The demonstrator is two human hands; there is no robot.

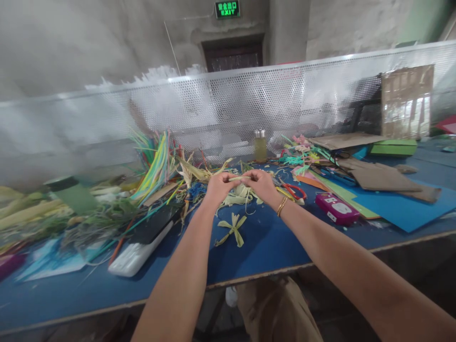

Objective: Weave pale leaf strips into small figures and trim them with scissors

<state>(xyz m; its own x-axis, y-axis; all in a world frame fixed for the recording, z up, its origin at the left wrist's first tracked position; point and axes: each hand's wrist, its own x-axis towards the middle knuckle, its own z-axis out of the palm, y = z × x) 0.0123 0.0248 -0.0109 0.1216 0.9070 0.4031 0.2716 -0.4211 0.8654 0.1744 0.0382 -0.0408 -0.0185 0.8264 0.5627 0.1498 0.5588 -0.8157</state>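
Note:
My left hand (220, 186) and my right hand (261, 186) meet above the middle of the blue table. Between their fingertips they pinch a thin, pale green strip (235, 179), which looks like corn husk. Nearer to me on the tabletop lies a star-shaped piece of folded husk strips (233, 229) with several arms. Loose pale husk scraps (235, 199) lie beneath and behind my hands. A pair of scissors with red handles (297, 191) rests just right of my right wrist, partly hidden by it.
To the left stand bundled coloured strips (156, 164), a white and black device (142, 247) and a green cylinder (73, 194). On the right are a magenta box (337, 208), blue sheets (406, 204) and cardboard (384, 175). A glass bottle (260, 147) stands before the perforated metal screen (285, 95).

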